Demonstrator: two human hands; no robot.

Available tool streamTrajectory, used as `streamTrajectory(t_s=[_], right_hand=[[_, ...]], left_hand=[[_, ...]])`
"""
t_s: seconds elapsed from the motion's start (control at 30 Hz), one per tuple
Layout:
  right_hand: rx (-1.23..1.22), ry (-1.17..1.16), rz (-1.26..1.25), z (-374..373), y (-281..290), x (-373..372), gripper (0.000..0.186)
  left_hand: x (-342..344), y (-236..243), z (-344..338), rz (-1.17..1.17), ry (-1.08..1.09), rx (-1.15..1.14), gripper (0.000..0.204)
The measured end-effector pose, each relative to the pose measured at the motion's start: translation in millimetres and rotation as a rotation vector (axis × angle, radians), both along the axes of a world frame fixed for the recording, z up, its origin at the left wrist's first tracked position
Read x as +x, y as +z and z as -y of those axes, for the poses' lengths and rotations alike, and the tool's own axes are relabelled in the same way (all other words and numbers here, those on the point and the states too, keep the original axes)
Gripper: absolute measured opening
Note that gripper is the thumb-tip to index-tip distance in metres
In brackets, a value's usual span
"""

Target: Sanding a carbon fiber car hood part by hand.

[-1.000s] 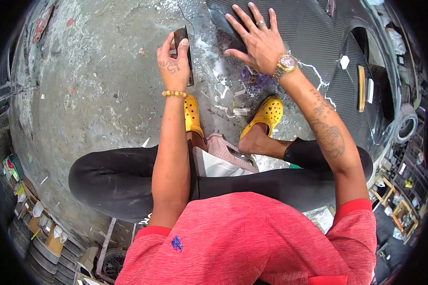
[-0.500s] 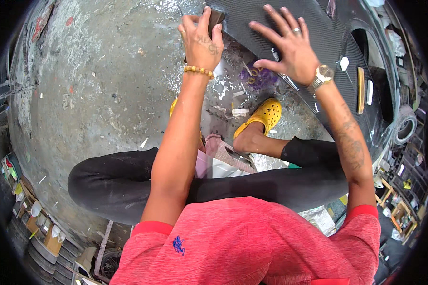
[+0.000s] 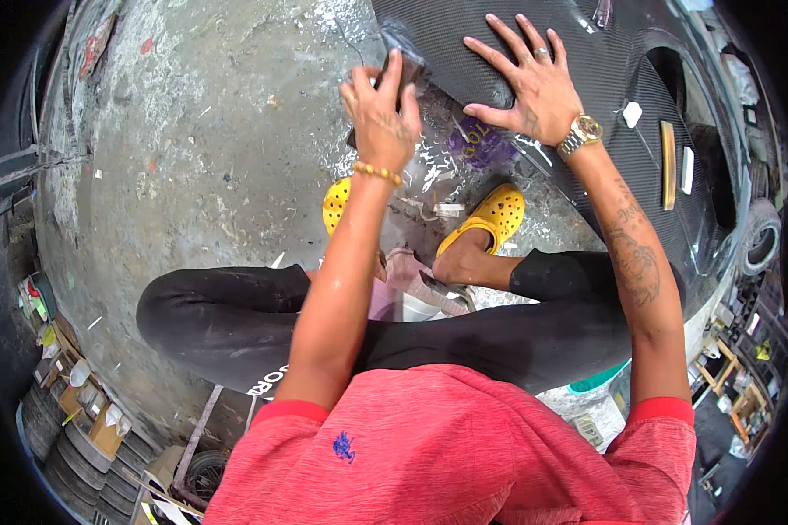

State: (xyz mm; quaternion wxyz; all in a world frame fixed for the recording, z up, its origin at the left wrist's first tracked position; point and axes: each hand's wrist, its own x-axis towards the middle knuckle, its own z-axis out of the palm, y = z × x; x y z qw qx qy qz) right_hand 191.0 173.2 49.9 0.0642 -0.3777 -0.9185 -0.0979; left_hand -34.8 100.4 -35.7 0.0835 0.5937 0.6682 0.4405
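Observation:
A large black carbon-fibre panel (image 3: 442,39) with a woven pattern reaches in from the upper right. My left hand (image 3: 381,122) grips a dark sanding block (image 3: 410,72) against the panel's left edge, its fingers bent around it. The block's far end is smeared by motion, and the palm hides part of it. My right hand (image 3: 538,98) lies on the panel's top, fingers spread, holding nothing. To its right sit a white many-sided piece (image 3: 631,114), a tan strip (image 3: 668,166) and a short white bar (image 3: 687,171).
Wet grey concrete floor (image 3: 228,149) with white scraps spreads at the left. A purple sheet (image 3: 481,144) lies under the panel edge, near my yellow clog (image 3: 501,214). At the lower right are a tyre (image 3: 762,236) and wooden boxes (image 3: 744,398).
My left hand has drawn the sanding block nearer to me along the panel's edge. My right hand stays spread on the panel. The view has shifted slightly.

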Motion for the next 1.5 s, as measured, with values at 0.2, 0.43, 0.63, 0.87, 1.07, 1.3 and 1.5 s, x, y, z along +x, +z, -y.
streamTrajectory(t_s=[0.2, 0.43, 0.63, 0.87, 1.07, 1.3, 1.5], right_hand=[[-0.001, -0.005, 0.001, -3, 1, -3, 0.087], [0.0, -0.007, 0.02, -5, 8, -11, 0.088], [0.003, -0.004, -0.007, 5, 14, -17, 0.087], [-0.218, -0.09, 0.045, 7, 33, -13, 0.089], [-0.2, -0.081, 0.009, 8, 37, -19, 0.088], [-0.166, -0.076, 0.032, 4, 37, -20, 0.089], [-0.189, -0.078, 0.044, 8, 32, -15, 0.089]], left_hand=[[-6, -5, -17, -0.014, 0.049, 0.031, 0.047], [-31, 2, -35, -0.051, 0.011, 0.045, 0.052], [-32, -2, -9, -0.088, -0.117, -0.03, 0.05], [-24, -6, 0, -0.079, -0.184, 0.02, 0.049], [-45, 0, -25, -0.086, -0.161, 0.064, 0.051], [-45, 6, -25, -0.149, -0.186, 0.018, 0.051], [-18, 4, 11, -0.069, -0.141, -0.039, 0.053]])
